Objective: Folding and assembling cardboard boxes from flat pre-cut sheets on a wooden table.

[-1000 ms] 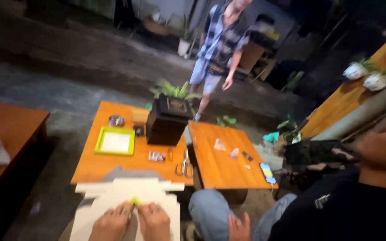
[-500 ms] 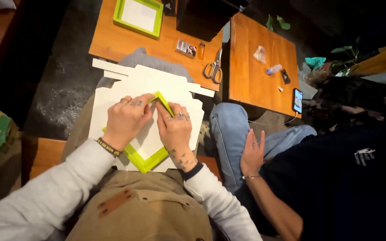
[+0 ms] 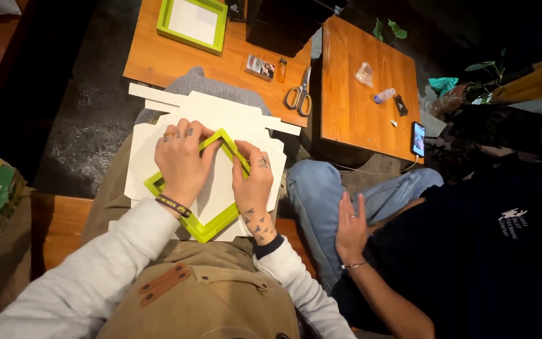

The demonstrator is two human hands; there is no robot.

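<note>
A lime-green square frame [image 3: 211, 227] lies corner-up like a diamond on white cardboard sheets [image 3: 221, 113] across my lap. My left hand [image 3: 182, 160] presses on the frame's upper left side, fingers curled over its edge. My right hand [image 3: 253, 181] grips the upper right side near the top corner. Both hands hold the frame against the white sheet inside it.
Ahead, a wooden table [image 3: 152, 59] carries a second green frame [image 3: 192, 22], scissors [image 3: 300, 94], a small packet [image 3: 260, 66] and a black box [image 3: 286, 25]. A second table [image 3: 362, 119] holds a phone [image 3: 418, 139] and small items. A seated person's hand [image 3: 349, 226] rests on a jeans-clad knee at right.
The view has dropped from the room down to my lap and moved closer. My hands have spread from the frame's top corner onto its two upper sides.
</note>
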